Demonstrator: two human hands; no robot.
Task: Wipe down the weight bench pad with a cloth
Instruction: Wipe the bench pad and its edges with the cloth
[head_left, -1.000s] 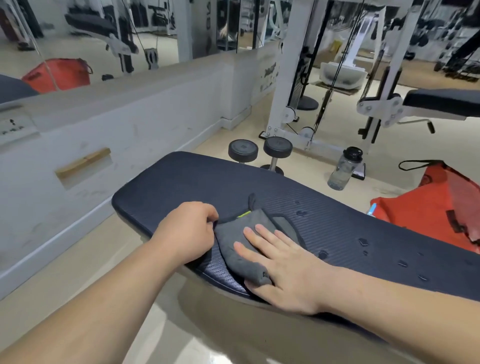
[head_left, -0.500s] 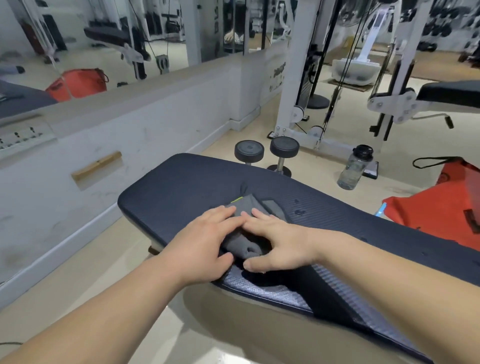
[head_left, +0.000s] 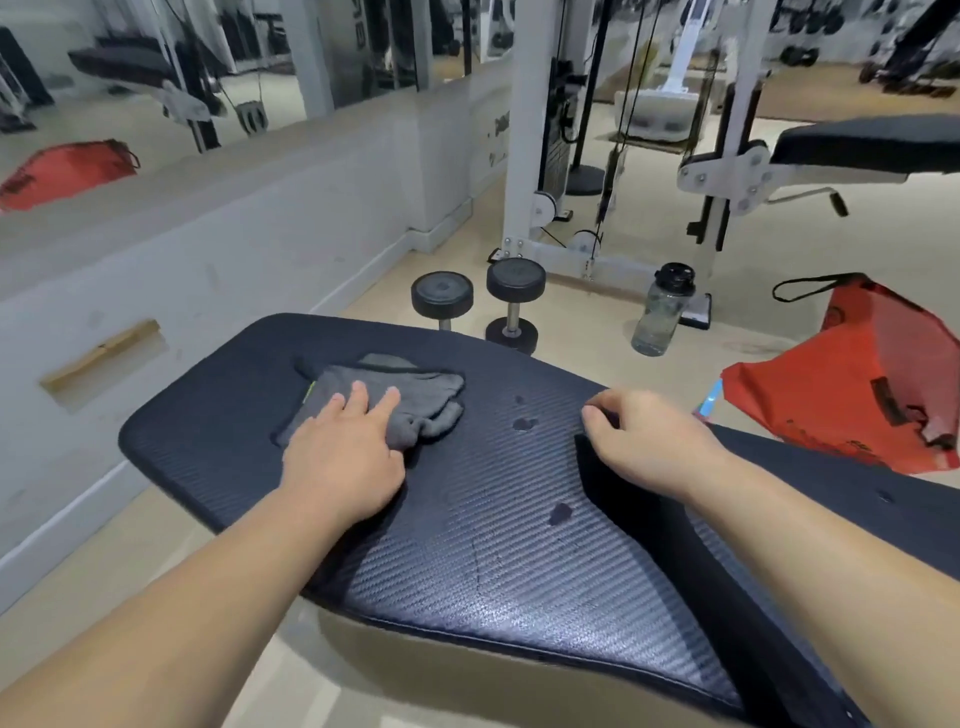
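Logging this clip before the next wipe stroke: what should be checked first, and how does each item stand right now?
1. Left hand flat on the cloth: ok.
2. Cloth spread flat on the bench pad: not ok, it is bunched along its right side.
3. Pad dry: not ok, droplets sit right of the cloth.
4. Path from cloth to droplets free: ok.
5. Right hand bracing the pad: cannot tell, its fingers are curled.

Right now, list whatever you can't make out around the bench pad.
Head view only.
The pad beneath the cloth: covered by cloth and left hand.
Fingertips of the right hand: curled under, grip unclear.
The pad's right end: cut off by the frame edge.
The bench legs: hidden under the pad.
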